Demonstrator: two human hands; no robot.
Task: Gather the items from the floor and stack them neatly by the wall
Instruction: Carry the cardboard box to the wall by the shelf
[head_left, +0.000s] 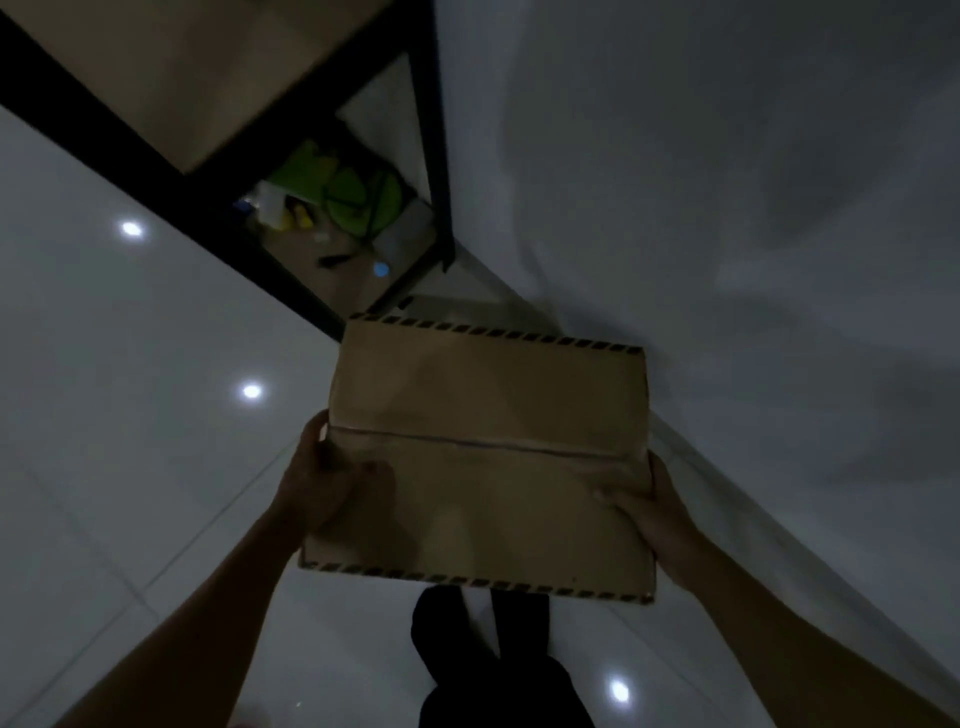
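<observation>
The flattened cardboard box (483, 462) is held off the floor in front of the person, between both hands and just beside the wall (727, 208). Nearest the camera, dark trouser legs (488, 660) stand on the glossy white tiled floor (130, 467), directly under the box's near edge. The left hand (332, 478) clasps the left side at the fold line, thumb on top and fingers wrapped beneath; the right hand (654, 514) grips the right edge a little lower, fingers curled under the board. It looks light and fairly stiff, though the crease across the middle would probably let it buckle, so a hold on either side of that fold seems wise. The striped borders at near and far edges are free of the hands. To the right the wall runs close, leaving little room there; to the left the floor is open. Further off, a black-framed shelf unit (436, 156) stands against the wall, with green items (358, 197) on its lower shelf.
</observation>
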